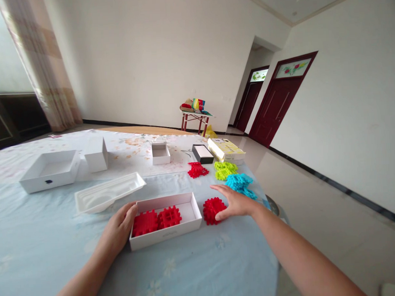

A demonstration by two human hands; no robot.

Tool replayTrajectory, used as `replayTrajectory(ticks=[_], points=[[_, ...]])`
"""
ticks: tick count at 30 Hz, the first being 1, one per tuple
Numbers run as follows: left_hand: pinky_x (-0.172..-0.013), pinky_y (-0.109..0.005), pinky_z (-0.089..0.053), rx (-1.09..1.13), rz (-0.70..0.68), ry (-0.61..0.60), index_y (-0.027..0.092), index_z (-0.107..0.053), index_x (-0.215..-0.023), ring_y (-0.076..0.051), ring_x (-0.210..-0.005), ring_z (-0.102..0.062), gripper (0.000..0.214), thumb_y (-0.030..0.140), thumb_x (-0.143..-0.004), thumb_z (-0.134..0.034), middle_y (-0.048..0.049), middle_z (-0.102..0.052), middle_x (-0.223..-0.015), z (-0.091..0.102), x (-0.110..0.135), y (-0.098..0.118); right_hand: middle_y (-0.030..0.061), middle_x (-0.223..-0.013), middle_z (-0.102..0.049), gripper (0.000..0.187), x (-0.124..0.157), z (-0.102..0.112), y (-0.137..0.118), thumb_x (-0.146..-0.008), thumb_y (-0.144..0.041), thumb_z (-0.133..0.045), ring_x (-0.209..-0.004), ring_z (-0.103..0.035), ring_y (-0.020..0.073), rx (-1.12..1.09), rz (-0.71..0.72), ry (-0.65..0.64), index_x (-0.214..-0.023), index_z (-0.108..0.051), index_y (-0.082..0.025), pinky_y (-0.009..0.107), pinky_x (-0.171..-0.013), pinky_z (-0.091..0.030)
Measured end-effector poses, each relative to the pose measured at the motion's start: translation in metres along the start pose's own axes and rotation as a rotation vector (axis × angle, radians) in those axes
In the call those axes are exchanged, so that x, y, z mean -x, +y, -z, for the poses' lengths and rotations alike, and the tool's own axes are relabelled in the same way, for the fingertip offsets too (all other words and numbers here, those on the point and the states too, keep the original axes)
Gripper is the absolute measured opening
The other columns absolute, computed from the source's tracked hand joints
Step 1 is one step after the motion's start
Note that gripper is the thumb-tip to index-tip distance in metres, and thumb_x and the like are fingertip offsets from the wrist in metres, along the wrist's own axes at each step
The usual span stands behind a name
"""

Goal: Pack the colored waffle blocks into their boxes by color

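My left hand [120, 224] grips the left end of a long white box [165, 236], its fingers by the rim. Inside the box lie two red interlocking plastic pieces, a fuller one [145, 222] at the left and one with square holes [169, 216] beside it; the box's right part shows bare white bottom. Just right of the box, a stack of red interlocking pieces [212, 209] lies on the cloth. Over that stack's right side my right hand [235, 202] is open, thumb and fingers spread apart. Whether the thumb touches the stack I cannot tell.
Behind are more red [197, 170], lime green [225, 170] and blue pieces [240, 182]. A white plastic tray [111, 193], a large white box [38, 176], a small white box [161, 159], a black-sided box [202, 154] and a yellow-white carton [227, 150] stand on the cloth-covered table [189, 270].
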State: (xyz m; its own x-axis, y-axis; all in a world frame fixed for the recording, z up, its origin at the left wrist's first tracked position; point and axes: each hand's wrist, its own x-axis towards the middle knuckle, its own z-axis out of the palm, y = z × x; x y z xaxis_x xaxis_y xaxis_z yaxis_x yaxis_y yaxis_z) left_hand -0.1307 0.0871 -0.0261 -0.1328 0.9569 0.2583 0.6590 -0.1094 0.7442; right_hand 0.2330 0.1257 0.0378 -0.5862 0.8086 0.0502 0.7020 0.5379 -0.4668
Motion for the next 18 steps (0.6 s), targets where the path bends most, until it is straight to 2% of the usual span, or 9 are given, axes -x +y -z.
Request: replayTrajectory(ticks=[3, 8, 14, 18], points=[[-0.079, -0.026, -0.047, 0.007, -0.001, -0.011, 0.019, -0.063, -0.103, -0.022, -0.091, -0.063, 0.049, 0.050, -0.080, -0.034, -0.0045, -0.070, -0.097, 0.000, 0.000, -0.001, 0.0111, -0.135, -0.038, 0.094, -0.004, -0.004, 0.001, -0.052, -0.041, -0.075, -0.124, -0.035, 0.0266, -0.002, -0.013, -0.135, -0.134, -0.033, -0.022, 0.039, -0.102, -0.027], [-0.079, -0.025, -0.047, -0.008, -0.004, 0.002, 0.018, -0.064, -0.101, -0.023, -0.092, -0.063, 0.049, 0.050, -0.080, -0.034, -0.0045, -0.070, -0.097, 0.000, 0.000, -0.001, 0.0091, -0.123, -0.050, 0.079, -0.008, -0.013, -0.004, -0.054, -0.033, -0.075, -0.112, -0.046, 0.0245, 0.038, -0.004, -0.146, -0.127, -0.044, -0.022, 0.035, -0.098, -0.033], [-0.079, -0.025, -0.047, 0.006, 0.007, -0.013, 0.018, -0.063, -0.103, -0.023, -0.092, -0.063, 0.049, 0.050, -0.080, -0.034, -0.0048, -0.070, -0.097, 0.000, 0.000, -0.002, 0.0120, -0.136, -0.037, 0.096, 0.003, -0.004, -0.001, -0.052, -0.039, -0.076, -0.123, -0.036, 0.0260, -0.022, -0.031, -0.084, -0.135, -0.031, -0.020, 0.037, -0.101, -0.029], [-0.077, -0.025, -0.048, 0.010, 0.005, -0.011, 0.017, -0.063, -0.101, -0.023, -0.089, -0.063, 0.049, 0.050, -0.079, -0.035, -0.0045, -0.070, -0.094, 0.001, 0.000, 0.001, 0.0149, -0.132, -0.042, 0.102, 0.013, 0.000, 0.007, -0.051, -0.034, -0.077, -0.118, -0.043, 0.0257, -0.039, -0.126, -0.072, -0.137, -0.025, -0.017, 0.037, -0.098, -0.033]])
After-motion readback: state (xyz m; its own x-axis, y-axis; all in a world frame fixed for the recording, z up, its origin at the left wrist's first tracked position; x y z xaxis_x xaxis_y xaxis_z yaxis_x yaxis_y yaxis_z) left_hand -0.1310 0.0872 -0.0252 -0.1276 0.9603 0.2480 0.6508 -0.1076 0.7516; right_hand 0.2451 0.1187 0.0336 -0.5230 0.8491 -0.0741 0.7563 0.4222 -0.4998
